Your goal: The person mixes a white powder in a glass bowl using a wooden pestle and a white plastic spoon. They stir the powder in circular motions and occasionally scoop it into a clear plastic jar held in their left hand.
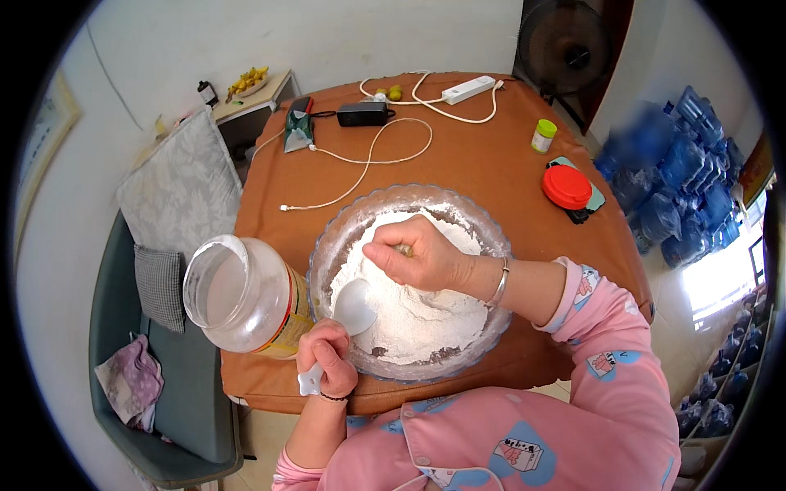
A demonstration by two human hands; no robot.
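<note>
Orange-covered counter point(491, 164) is seen from above, pushed against a white wall, a grey sofa along its left side. Glass bowl point(327, 245) of white flour point(426, 319) sits at the near edge, about centre. Right hand point(422, 258) is pressed into the flour, fingers point(381, 255) curled together around a pinch or lump of it; what exactly is gripped cannot be told. Left hand point(327, 360) is clamped on the handle of a white plastic spoon point(352, 309), whose scoop rests on the flour just inside the bowl's left wall. Open jar point(241, 295), lying tilted with its mouth toward the left, is wedged between the left wrist and the bowl, close to the near-left corner.

Risks, as judged:
- Jar could be nudged off the near-left corner by the left forearm; it is not standing upright.
- Bowl overhang is slight, but a hard downward push near its front rim could tip it toward the lap.
- Flour could be flung over the rim and reach the power strip point(468, 88), black adapter point(364, 113) and white cable point(368, 164) at the far side.
- Red lid point(566, 186) at the right edge is well apart; low concern.
</note>
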